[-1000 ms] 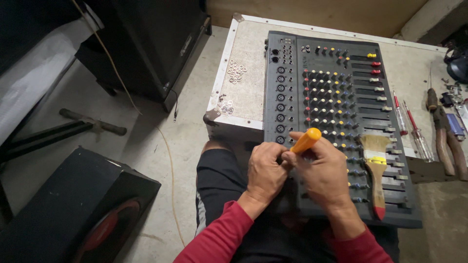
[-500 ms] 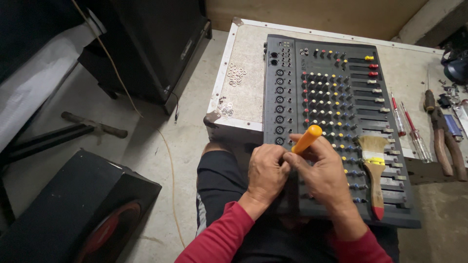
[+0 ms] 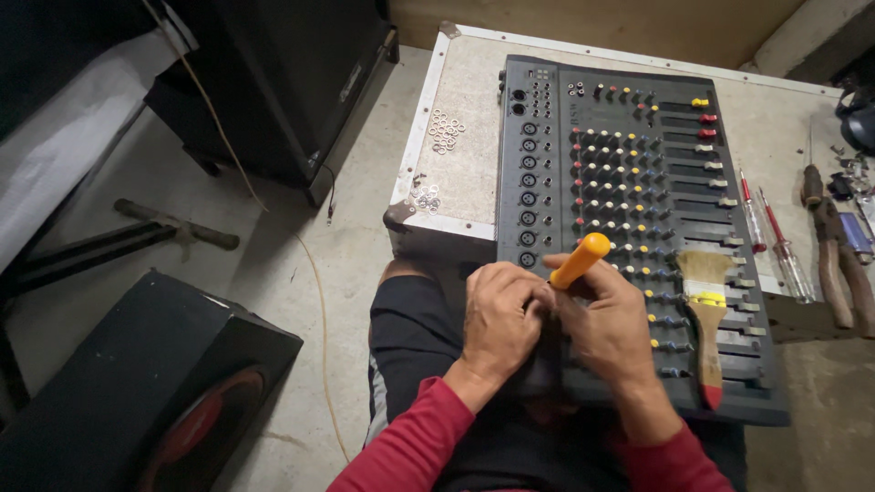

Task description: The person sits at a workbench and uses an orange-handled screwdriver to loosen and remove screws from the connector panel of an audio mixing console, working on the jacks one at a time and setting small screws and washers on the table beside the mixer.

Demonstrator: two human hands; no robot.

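A dark audio mixer (image 3: 638, 155) with rows of coloured knobs and sliders lies on a grey case (image 3: 465, 164), its near end over my lap. My right hand (image 3: 611, 328) grips a screwdriver with an orange handle (image 3: 580, 260), its tip hidden at the mixer's near left edge. My left hand (image 3: 499, 319) presses against the same spot, fingers curled beside the tool; what it pinches is hidden. A paintbrush (image 3: 706, 319) with a red-tipped wooden handle rests on the mixer's sliders, right of my right hand.
Small metal washers and nuts (image 3: 446, 130) lie in two piles on the case. Screwdrivers (image 3: 775, 237) and pliers (image 3: 834, 264) lie to the right of the mixer. A black speaker (image 3: 137, 401) sits on the floor at left, a stand's legs (image 3: 128, 239) behind it.
Both hands stay at the mixer's near left edge with the screwdriver; the orange handle has barely shifted. The view has moved slightly.
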